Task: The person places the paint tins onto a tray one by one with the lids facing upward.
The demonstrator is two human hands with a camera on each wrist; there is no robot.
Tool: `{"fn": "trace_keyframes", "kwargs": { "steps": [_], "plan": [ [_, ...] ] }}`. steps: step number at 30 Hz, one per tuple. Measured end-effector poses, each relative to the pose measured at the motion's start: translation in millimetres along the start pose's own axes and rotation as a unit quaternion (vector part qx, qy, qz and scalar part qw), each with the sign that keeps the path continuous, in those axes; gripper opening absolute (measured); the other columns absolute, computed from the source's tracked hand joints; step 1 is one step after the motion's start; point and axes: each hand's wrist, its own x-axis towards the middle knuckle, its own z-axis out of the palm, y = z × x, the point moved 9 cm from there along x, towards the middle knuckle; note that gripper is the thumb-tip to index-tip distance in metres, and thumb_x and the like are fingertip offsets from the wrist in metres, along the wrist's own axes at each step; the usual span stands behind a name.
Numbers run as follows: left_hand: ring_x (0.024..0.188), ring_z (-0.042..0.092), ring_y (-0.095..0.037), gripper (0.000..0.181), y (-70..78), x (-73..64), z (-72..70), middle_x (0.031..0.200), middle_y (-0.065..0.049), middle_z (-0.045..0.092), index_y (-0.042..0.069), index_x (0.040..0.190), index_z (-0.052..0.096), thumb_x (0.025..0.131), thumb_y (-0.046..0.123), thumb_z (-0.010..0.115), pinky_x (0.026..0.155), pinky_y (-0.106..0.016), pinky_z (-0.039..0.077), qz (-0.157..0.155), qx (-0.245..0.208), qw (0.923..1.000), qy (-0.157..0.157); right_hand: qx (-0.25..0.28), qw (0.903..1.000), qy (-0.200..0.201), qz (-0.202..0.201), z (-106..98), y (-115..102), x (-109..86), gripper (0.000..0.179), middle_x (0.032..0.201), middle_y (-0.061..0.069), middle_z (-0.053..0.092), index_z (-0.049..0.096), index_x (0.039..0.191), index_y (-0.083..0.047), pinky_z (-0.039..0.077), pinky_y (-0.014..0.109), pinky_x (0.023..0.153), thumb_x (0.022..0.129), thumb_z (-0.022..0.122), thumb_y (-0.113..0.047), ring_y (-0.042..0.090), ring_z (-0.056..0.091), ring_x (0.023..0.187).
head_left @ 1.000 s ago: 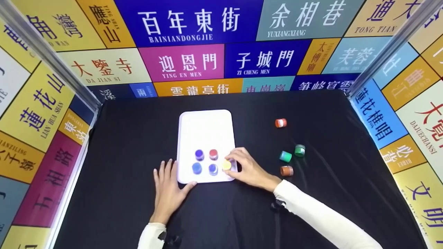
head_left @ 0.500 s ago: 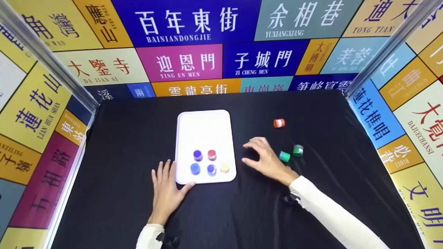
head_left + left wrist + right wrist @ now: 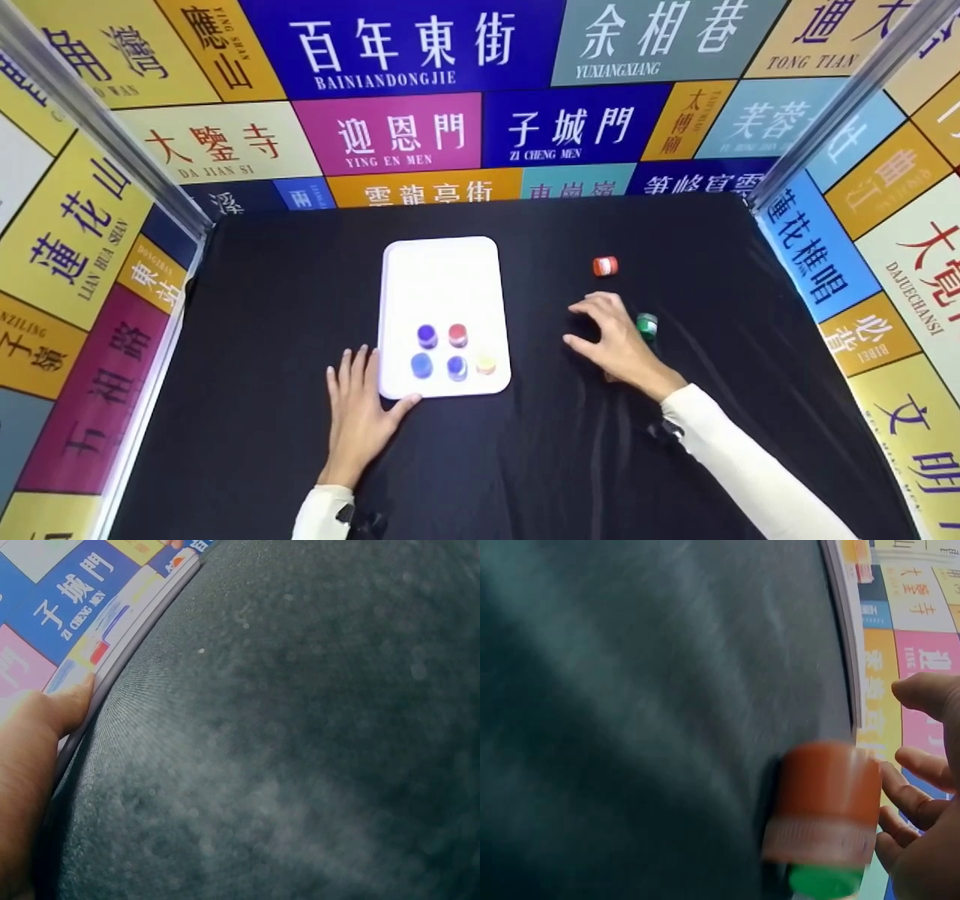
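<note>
My left hand (image 3: 358,424) lies with straight, spread fingers at the lower left corner of a white tray (image 3: 442,277), its thumb touching the rim. Five small paint jars stand on the tray: purple (image 3: 427,335), red (image 3: 457,335), light blue (image 3: 421,365), dark blue (image 3: 457,367) and yellow (image 3: 486,364). To the tray's right, my right hand (image 3: 619,346) hovers with parted, bent fingers, holding nothing. In the right wrist view, an orange-brown paint jar (image 3: 829,784) lies close to its fingers, with a bright green jar (image 3: 825,881) behind. Both are hidden by the hand in the head view.
A dark green jar (image 3: 647,325) lies just right of my right hand, and an orange-red jar (image 3: 605,266) lies farther back. Black cloth (image 3: 285,285) covers the table. Panels printed with large characters (image 3: 409,135) wall the back and both sides.
My right hand has let go of the yellow jar on the tray and moved right, over the orange-brown and bright green jars. The left hand has stayed at the tray.
</note>
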Motion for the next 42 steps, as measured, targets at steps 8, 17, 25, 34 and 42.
{"fn": "trace_keyframes", "kwargs": {
  "steps": [8,17,25,34,42],
  "plan": [
    [0.164,0.024,-0.051,0.106,0.3,-1.0,-0.3,0.171,-0.028,0.040,0.000,0.165,0.046,0.090,0.067,0.082,0.131,-0.073,0.005,-0.001,-0.001,1.0000,0.001,-0.028,0.9996,0.001,0.011,-18,16,-18.9,0.050,0.139,0.029,0.065,0.074,0.130,0.002,0.045,0.059,0.111,0.087,0.094,-0.015,0.043,0.050,0.139],
    [0.164,0.024,-0.051,0.106,1.8,-0.1,-2.0,0.171,-0.028,0.040,0.001,0.165,0.046,0.089,0.065,0.084,0.131,-0.073,0.006,0.000,-0.001,1.0000,0.003,-0.057,0.9982,-0.010,0.015,-29,24,-36.4,0.051,0.135,0.018,0.071,0.075,0.130,0.000,0.048,0.054,0.108,0.086,0.096,-0.015,0.041,0.051,0.141],
    [0.164,0.024,-0.051,0.106,1.6,0.3,-1.0,0.171,-0.028,0.040,0.001,0.165,0.045,0.090,0.065,0.083,0.131,-0.073,0.005,0.001,-0.003,1.0000,0.002,-0.066,0.9978,-0.004,0.005,-35,26,-41.3,0.050,0.131,0.021,0.071,0.075,0.128,0.002,0.047,0.052,0.108,0.084,0.096,-0.012,0.045,0.052,0.139],
    [0.164,0.024,-0.050,0.106,0.4,-1.1,0.5,0.171,-0.028,0.040,0.000,0.165,0.046,0.090,0.066,0.082,0.131,-0.072,0.005,-0.001,-0.001,1.0000,0.003,-0.070,0.9976,-0.005,0.000,-37,30,-39.8,0.045,0.122,0.020,0.073,0.076,0.123,0.004,0.048,0.058,0.109,0.084,0.095,-0.007,0.048,0.053,0.136],
    [0.165,0.023,-0.049,0.107,0.8,0.9,1.3,0.172,-0.027,0.040,0.000,0.166,0.045,0.090,0.068,0.080,0.132,-0.071,0.004,-0.008,0.006,0.9999,-0.006,-0.085,0.9963,-0.013,-0.002,-36,28,-34.6,0.038,0.113,0.019,0.076,0.078,0.116,0.004,0.049,0.058,0.109,0.084,0.095,-0.006,0.049,0.056,0.131]
  ]
}}
